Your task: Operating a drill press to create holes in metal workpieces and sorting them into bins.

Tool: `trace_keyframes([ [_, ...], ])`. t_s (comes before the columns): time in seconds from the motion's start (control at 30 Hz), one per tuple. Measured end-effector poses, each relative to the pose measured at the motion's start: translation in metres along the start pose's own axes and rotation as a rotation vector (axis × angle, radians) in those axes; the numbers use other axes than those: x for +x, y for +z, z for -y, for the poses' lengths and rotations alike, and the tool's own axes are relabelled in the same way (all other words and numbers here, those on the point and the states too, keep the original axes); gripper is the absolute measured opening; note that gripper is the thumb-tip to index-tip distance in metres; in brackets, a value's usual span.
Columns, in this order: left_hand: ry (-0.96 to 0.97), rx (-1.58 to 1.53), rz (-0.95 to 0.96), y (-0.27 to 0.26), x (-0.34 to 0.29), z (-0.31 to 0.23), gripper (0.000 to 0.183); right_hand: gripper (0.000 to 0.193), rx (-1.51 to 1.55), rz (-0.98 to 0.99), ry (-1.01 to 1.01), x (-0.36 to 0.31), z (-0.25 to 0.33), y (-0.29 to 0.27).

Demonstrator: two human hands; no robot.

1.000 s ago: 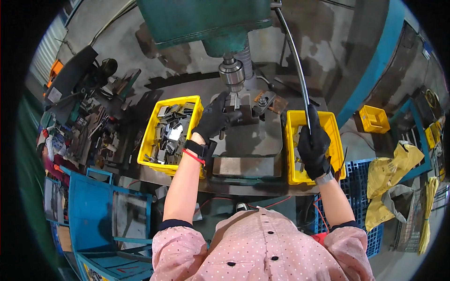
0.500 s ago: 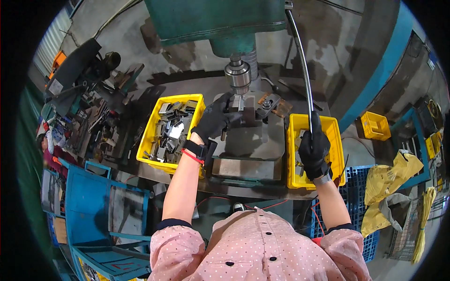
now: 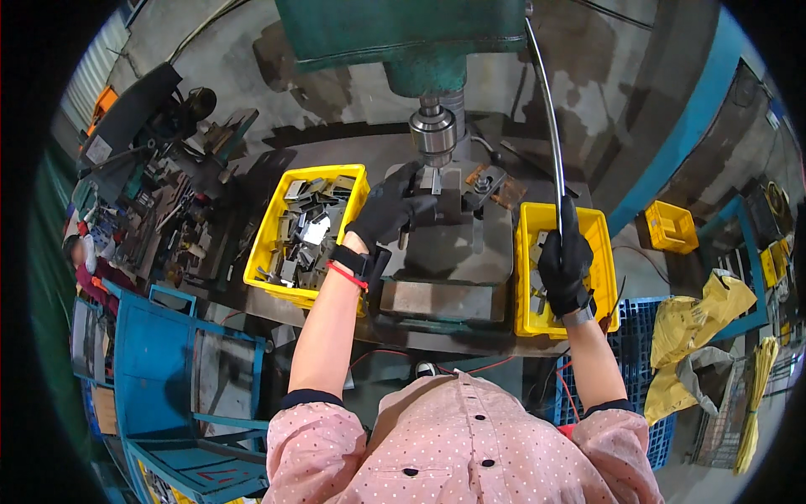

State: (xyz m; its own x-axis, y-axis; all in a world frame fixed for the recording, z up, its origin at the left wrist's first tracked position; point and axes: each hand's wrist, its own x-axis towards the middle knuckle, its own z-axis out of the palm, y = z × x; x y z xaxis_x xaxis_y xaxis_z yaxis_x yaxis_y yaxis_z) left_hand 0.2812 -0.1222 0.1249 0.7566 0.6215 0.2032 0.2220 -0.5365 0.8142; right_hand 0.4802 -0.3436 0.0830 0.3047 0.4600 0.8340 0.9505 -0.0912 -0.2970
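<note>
The right hand (image 3: 564,262), in a black glove, has its grip closed around the lower end of a long metal lever (image 3: 555,130), fingers wrapped about the bar. That hand sits over the right yellow bin (image 3: 537,327), the forearm rising almost straight from the lower edge and leaning slightly left, the wrist roughly in line with it.

The left hand (image 3: 384,210), also gloved in black, has its grip partly open: forefinger and thumb stand apart, pointing right toward a dark block (image 3: 450,202) below the drill chuck (image 3: 433,134). A small bright metal piece (image 3: 431,181) lies on this block, directly under the chuck and just beside the forefinger's tip; whether glove and metal touch cannot be told. The hand is held back up, with the forearm slanting up and to the right, and a black wristband (image 3: 349,262) and a red band (image 3: 348,275) around the wrist.

Left of this hand, the left yellow bin (image 3: 285,293) stands on the grey surface (image 3: 353,151), heaped with loose metal parts (image 3: 312,231). The lever's upper end meets the green drill housing (image 3: 411,34).
</note>
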Motion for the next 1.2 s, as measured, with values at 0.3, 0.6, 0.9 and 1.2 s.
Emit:
trace_keyframes([
  [0.3,0.052,0.137,-0.041,0.001,0.005,0.013,0.068,0.051,0.134,-0.006,0.046,0.005,0.012,-0.011],
  [0.6,0.042,0.036,-0.013,0.003,0.005,0.006,0.065,0.052,0.144,-0.021,0.046,0.007,0.021,-0.024],
  [0.9,0.071,0.024,0.052,-0.003,0.013,0.023,0.065,0.054,0.153,0.004,0.046,0.008,0.025,-0.034],
  [1.2,0.049,0.078,0.037,-0.004,0.006,0.007,0.063,0.055,0.103,0.119,0.158,0.014,0.039,-0.053],
])
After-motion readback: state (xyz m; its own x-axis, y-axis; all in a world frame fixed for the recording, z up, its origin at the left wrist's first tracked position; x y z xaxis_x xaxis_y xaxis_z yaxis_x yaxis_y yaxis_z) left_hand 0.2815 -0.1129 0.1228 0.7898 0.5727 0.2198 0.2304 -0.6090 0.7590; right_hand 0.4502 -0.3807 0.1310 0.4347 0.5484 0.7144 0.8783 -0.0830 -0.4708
